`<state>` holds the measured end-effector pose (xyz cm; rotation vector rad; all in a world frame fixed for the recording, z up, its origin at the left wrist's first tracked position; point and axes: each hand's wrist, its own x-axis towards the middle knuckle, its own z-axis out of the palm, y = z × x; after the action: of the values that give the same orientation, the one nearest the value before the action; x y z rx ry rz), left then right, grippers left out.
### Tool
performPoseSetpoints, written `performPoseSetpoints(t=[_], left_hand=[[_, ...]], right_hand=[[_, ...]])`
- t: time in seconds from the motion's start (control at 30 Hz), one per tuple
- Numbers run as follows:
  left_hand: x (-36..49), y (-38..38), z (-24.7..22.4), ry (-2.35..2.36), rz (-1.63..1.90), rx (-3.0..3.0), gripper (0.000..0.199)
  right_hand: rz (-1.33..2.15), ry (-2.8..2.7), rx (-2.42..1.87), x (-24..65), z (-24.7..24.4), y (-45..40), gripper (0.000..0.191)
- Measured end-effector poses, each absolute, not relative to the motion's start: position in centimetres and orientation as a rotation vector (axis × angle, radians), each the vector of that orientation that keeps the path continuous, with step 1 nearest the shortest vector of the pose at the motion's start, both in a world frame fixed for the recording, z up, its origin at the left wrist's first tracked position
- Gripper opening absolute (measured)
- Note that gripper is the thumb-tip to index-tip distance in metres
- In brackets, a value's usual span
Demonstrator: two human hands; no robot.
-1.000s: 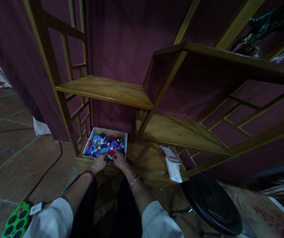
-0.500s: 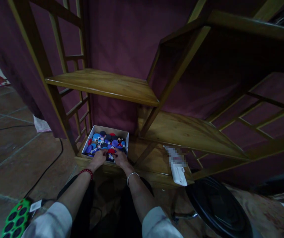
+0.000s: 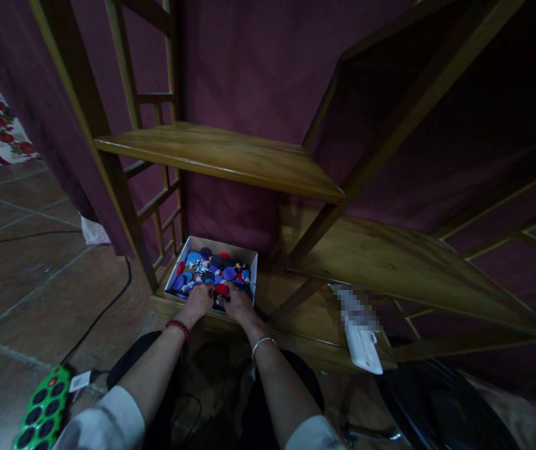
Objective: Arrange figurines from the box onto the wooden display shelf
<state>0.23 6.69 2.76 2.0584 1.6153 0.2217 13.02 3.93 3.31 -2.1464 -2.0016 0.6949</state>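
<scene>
A shallow white cardboard box (image 3: 234,250) sits on the low wooden shelf, filled with many small figurines on round bases (image 3: 216,261) in blue, purple, black and red. Over its front edge, my left hand (image 3: 199,300) and my right hand (image 3: 240,304) meet from either side at a small figurine with a round red base (image 3: 222,289). Both hands have their fingers closed at it, the right thumb and fingers against its right side. The lower part of the figurine is dark and too small to make out.
A wooden shelf board (image 3: 221,156) overhangs the box, with slanted posts to its right. A white plastic packet (image 3: 363,347) lies on the lower shelf. A green power strip (image 3: 45,409) is on the tiled floor at left, and a black round seat (image 3: 441,406) at lower right.
The view has swung slightly, so the box and shelves appear farther right. My hands stay together at the red-based figurine, which now appears a little raised between the fingers.
</scene>
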Motion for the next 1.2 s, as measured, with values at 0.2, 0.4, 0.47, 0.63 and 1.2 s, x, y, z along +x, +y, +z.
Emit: performPoseSetpoints(t=[0.2,0.4,0.47,0.63,1.2], left_hand=[[0.3,7.6,2.6,1.801,0.205,2.081,0.028],[-0.5,9.4,2.8,1.965,0.190,1.954,0.029],[-0.9,9.9,2.8,1.980,0.177,1.913,0.030],[-1.1,10.3,2.9,2.001,0.131,1.860,0.031],[0.0,10.7,2.7,2.068,0.166,1.705,0.032]], right_hand=[[0.637,-2.024,-2.216,12.5,3.6,4.1,0.047],[0.646,-2.023,-2.247,12.2,3.8,4.2,0.042],[0.656,-2.040,-2.265,12.1,3.8,4.2,0.041],[0.657,-2.085,-2.253,11.9,3.9,4.3,0.038],[0.573,-2.029,-2.225,11.8,3.7,4.7,0.032]])
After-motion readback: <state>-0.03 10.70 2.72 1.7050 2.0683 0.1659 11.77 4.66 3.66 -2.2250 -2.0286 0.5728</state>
